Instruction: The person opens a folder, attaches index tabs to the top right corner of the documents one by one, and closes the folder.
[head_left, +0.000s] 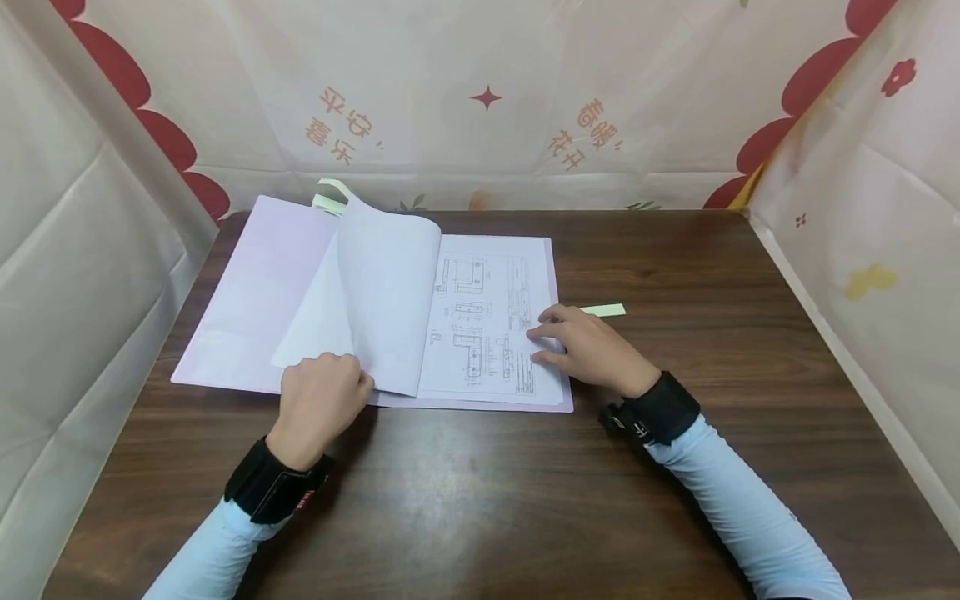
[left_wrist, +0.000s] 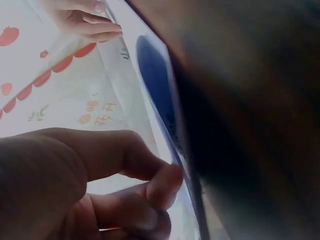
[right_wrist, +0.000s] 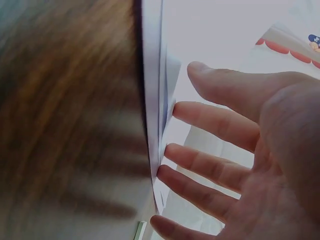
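Observation:
A booklet with a pale lilac cover [head_left: 251, 283] lies spread on the table. My left hand [head_left: 324, 400] is at the lower edge of its turned pages, thumb and forefinger pinching a white page [head_left: 393, 300] that bows up and over to the left. In the left wrist view the fingers [left_wrist: 165, 185] meet close at the paper's edge. On the right, a sheet with technical drawings [head_left: 480, 333] lies flat. My right hand [head_left: 585, 346] rests its spread fingertips on that sheet's right edge; the right wrist view shows its fingers [right_wrist: 215, 122] nearly straight, the thumb raised off the paper.
Pale green tabs stick out at the top left [head_left: 328, 204] and past the right edge [head_left: 604, 310]. Brown wood-grain table [head_left: 465, 500] surrounds the booklet. A printed cream curtain [head_left: 480, 50] stands behind and along both sides.

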